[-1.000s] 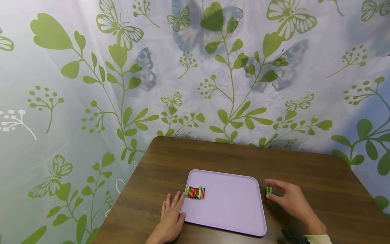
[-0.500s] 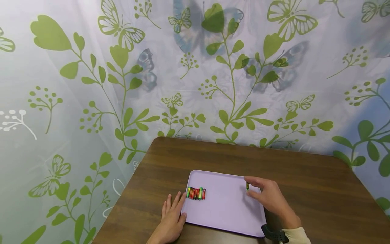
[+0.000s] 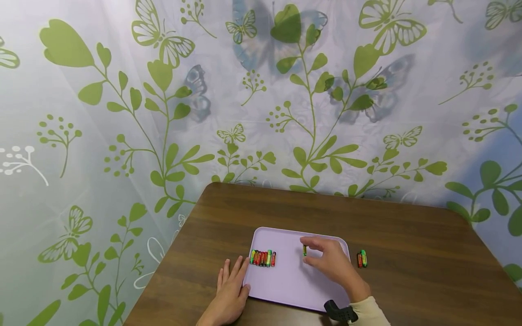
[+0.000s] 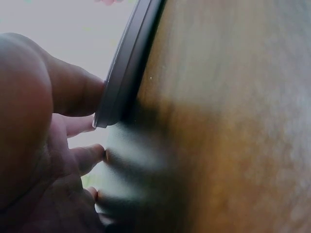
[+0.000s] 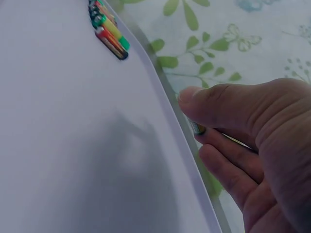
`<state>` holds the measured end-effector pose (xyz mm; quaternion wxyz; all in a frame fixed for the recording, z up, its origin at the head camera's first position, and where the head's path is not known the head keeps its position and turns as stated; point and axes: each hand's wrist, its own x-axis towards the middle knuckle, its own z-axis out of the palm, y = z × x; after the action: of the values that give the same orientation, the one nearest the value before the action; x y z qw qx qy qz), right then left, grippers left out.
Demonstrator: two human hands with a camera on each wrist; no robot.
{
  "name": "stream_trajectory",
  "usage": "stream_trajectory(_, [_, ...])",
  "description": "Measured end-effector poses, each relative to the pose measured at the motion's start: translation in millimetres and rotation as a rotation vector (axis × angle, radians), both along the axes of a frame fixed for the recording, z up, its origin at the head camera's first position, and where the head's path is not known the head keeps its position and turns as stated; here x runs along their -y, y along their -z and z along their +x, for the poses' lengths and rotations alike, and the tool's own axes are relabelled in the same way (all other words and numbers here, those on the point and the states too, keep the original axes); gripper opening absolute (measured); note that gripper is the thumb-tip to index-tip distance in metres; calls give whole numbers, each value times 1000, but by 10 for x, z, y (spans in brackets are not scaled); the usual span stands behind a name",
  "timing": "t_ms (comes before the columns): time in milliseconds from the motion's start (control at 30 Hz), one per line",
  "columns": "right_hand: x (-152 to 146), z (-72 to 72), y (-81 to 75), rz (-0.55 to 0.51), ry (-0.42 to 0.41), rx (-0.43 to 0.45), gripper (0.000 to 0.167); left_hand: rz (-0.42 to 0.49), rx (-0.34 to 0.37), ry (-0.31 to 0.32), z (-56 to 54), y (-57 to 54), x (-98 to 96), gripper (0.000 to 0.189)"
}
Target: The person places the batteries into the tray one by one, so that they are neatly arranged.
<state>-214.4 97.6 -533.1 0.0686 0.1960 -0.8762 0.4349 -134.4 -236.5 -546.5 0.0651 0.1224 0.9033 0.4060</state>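
Observation:
My right hand pinches a small battery between thumb and fingers above the lilac tray. In the right wrist view only one end of that battery shows beside the thumb. A row of several red and green batteries lies side by side at the tray's left edge. My left hand rests flat with fingers spread, its thumb and index finger touching the tray's left rim. The left wrist view shows the thumb against the tray rim.
Two more batteries, one red and one green, lie on the brown wooden table right of the tray. A curtain with green leaves and butterflies hangs behind the table.
My right hand has carried the battery leftward from the table right of the tray to over the tray. The two batteries left behind there now show. My left hand has stayed put.

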Motion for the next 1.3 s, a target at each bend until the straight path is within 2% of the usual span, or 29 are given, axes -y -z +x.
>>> stream_trajectory(233, [303,-24,31,12,-60,59,48,-9,-2,-2,-10,14,-8,69])
stream_trajectory(600, [643,-21,162,20,-91,-16,48,-10,-10,1,-11,17,-12,69])
stream_trajectory(900, [761,-47,243,90,-79,-112,48,-25,-28,5,-18,39,3,68])
stream_trajectory(1300, [852,-35,260,136,-90,-106,48,-21,-26,16,-7,39,29,68])
